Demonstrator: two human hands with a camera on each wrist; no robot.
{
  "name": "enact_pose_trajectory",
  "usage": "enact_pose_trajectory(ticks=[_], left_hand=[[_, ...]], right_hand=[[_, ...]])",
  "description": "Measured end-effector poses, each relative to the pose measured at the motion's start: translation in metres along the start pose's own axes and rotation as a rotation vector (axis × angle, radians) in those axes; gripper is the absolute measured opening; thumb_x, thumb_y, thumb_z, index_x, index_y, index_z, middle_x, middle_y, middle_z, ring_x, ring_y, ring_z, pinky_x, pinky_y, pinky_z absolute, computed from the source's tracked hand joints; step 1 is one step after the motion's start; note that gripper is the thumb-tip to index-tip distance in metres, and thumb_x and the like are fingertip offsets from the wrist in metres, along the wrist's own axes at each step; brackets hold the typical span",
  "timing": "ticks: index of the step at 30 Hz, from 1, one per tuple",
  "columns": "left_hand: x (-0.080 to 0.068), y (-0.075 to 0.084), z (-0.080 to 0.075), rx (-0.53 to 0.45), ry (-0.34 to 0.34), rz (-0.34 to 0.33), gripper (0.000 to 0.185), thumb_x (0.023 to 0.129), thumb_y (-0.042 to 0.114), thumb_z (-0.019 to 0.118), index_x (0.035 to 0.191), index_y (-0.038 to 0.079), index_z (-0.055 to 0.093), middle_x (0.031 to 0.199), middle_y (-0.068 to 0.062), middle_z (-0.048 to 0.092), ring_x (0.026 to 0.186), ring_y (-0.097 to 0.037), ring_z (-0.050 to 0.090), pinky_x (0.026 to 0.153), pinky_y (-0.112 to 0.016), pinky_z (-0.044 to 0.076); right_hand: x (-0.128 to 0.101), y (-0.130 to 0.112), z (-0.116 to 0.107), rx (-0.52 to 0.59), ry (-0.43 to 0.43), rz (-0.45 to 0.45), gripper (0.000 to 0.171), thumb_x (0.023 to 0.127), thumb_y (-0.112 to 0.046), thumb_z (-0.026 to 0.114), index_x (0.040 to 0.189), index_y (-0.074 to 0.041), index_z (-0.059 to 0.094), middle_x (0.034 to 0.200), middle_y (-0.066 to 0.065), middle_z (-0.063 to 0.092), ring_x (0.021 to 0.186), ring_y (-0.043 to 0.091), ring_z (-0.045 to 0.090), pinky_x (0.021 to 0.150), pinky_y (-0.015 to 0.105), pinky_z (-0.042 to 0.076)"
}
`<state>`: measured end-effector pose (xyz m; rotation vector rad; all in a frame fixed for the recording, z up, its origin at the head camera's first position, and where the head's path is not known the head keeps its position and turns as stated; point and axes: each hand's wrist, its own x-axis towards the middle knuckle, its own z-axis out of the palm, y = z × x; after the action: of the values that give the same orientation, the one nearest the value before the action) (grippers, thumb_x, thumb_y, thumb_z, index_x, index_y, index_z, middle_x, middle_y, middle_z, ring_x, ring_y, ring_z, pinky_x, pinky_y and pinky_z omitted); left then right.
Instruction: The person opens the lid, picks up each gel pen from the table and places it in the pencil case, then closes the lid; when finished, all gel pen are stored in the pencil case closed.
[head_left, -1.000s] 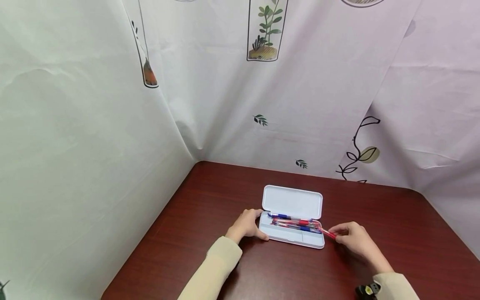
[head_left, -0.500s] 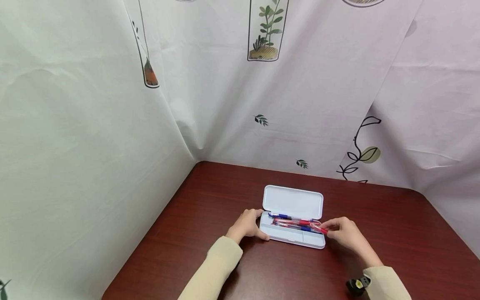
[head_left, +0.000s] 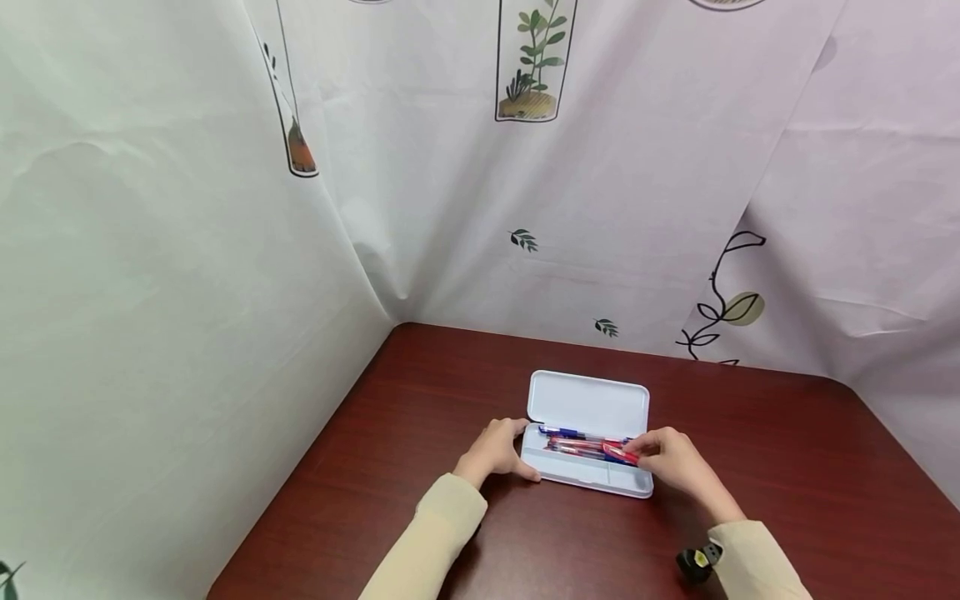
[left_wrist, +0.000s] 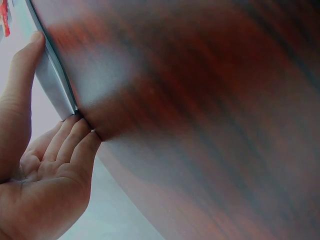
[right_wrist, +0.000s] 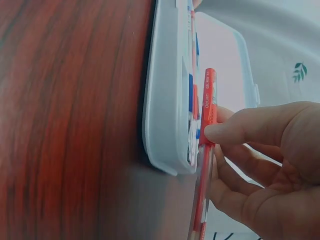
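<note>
A white pencil case point(head_left: 583, 475) lies with its lid point(head_left: 588, 400) raised and several red and blue pens point(head_left: 573, 450) inside. At its left end my left hand point(head_left: 491, 450) holds the case, thumb on the near side and fingers on the far side. In the left wrist view the thumb point(left_wrist: 25, 65) presses the case's edge point(left_wrist: 55, 85). My right hand point(head_left: 671, 458) pinches a red gel pen point(right_wrist: 209, 95) between thumb and fingers over the case's right end. The capped end of that pen reaches over the other pens.
The case stands on a dark red-brown wooden table point(head_left: 420, 375). White cloth with printed plants point(head_left: 600, 208) hangs behind the table and along its left side. A small black device point(head_left: 697, 562) is at the right sleeve.
My right hand has moved left with the red gel pen, from beside the case to over its right end. The left hand stays at the case's left end.
</note>
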<state>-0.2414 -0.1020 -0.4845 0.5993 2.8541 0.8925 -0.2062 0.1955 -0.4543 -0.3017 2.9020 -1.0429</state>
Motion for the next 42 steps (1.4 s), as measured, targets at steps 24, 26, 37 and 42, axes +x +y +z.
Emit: enact_pose_trajectory(ticks=[24, 26, 37, 42], left_hand=[[-0.001, 0.002, -0.001, -0.004, 0.006, 0.003, 0.078, 0.056, 0.035, 0.096, 0.122, 0.008, 0.065, 0.112, -0.006, 0.071, 0.099, -0.02, 0.062, 0.091, -0.035, 0.051], [-0.001, 0.002, 0.0, -0.002, 0.006, 0.005, 0.078, 0.056, 0.035, 0.096, 0.122, 0.009, 0.065, 0.111, -0.006, 0.071, 0.098, -0.02, 0.062, 0.09, -0.035, 0.051], [0.0, 0.001, 0.0, 0.001, 0.004, 0.003, 0.079, 0.056, 0.036, 0.096, 0.123, 0.009, 0.065, 0.114, -0.007, 0.07, 0.1, -0.02, 0.063, 0.091, -0.035, 0.051], [-0.001, 0.003, -0.001, 0.011, -0.001, -0.003, 0.079, 0.056, 0.036, 0.096, 0.123, 0.008, 0.065, 0.115, -0.008, 0.07, 0.1, -0.021, 0.062, 0.091, -0.036, 0.051]], right_hand=[[0.026, -0.027, 0.024, 0.049, -0.022, -0.084, 0.022, 0.078, 0.009, 0.065, 0.089, -0.004, 0.078, 0.083, 0.006, 0.071, 0.07, 0.016, 0.051, 0.06, 0.025, 0.044], [0.028, -0.029, 0.026, 0.054, -0.029, -0.085, 0.022, 0.079, 0.009, 0.065, 0.09, -0.004, 0.078, 0.083, 0.006, 0.072, 0.071, 0.016, 0.052, 0.061, 0.025, 0.045], [0.034, -0.039, 0.034, 0.048, -0.037, -0.074, 0.02, 0.078, 0.007, 0.065, 0.087, -0.006, 0.078, 0.086, 0.006, 0.073, 0.075, 0.016, 0.055, 0.066, 0.029, 0.048], [0.039, -0.04, 0.038, 0.043, -0.023, -0.091, 0.02, 0.078, 0.007, 0.066, 0.087, -0.007, 0.079, 0.086, 0.005, 0.073, 0.076, 0.016, 0.057, 0.068, 0.031, 0.05]])
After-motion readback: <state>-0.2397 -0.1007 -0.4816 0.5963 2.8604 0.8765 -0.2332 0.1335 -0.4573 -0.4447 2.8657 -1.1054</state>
